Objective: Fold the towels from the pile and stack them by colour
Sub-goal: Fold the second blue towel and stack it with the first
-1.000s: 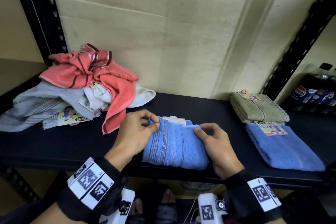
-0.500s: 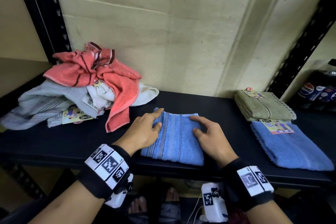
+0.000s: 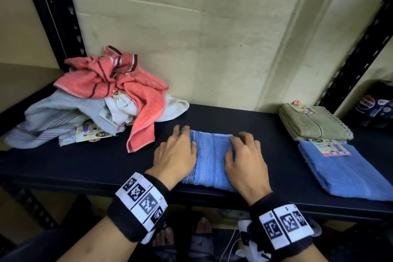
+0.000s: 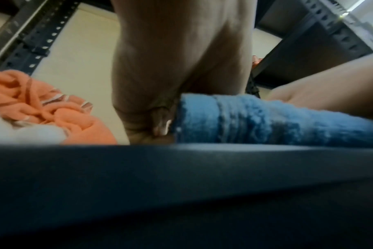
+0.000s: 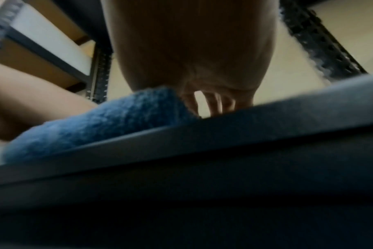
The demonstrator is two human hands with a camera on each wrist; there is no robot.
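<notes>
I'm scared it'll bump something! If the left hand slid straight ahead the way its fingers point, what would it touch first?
Probably nothing but bare shelf, then the wall. The left hand points toward the back, along the folded blue towel's left edge. The coral towel hangs off to its left, seemingly out of line, though depth is unclear.

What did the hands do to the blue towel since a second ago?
The left hand let go of its pinch on the far corner of the folded blue towel. Both hands then flattened, and the right hand now presses the towel's right side. The white tag at the far edge no longer shows. The pile and the two folded towels stayed put.
</notes>
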